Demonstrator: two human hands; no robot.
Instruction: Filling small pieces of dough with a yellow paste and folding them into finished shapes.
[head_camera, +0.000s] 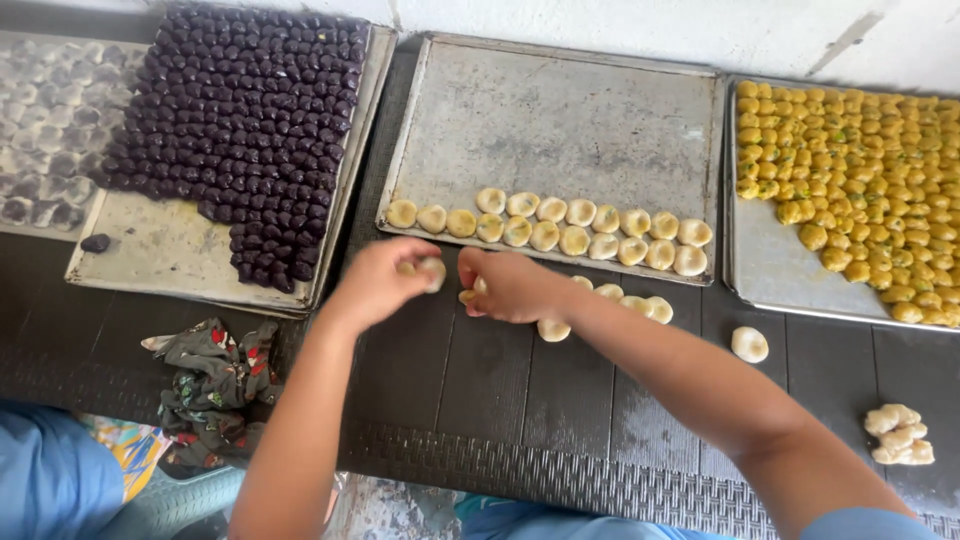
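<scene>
Head view, only one. Left hand (378, 283) pinches a pale dough round (432, 270) between thumb and fingertips, closed on it, held just over the dark table (480, 400) near the front edge of the middle tray (560, 120). Right hand (510, 285) sits just beside it, fingers curled together around a small yellowish piece (468, 296); how firmly it grips is hard to tell.

Progress, judged from the layout: early. The middle tray carries only two short rows of flattened filled rounds (560, 228) along its near edge; the rest of its metal floor is bare. More shaped rounds (640, 303) lie on the table by the right forearm, one stray round (750, 344) further right, and a small heap of raw dough lumps (898, 434) near the table's right edge. Plenty left, going by the filling stock.

Containers: left tray (170, 250) is mostly covered by dark purple filling balls (250, 110), packed tight, its near-left corner bare except for one loose ball (96, 242). Right tray (770, 270) holds yellow filling balls (860, 170), dense at the back and right, its near-left part bare. Far left, another tray of greyish balls under plastic film (50, 120), contents blurred. A patterned cloth (215, 385) lies at the table's left front edge.
</scene>
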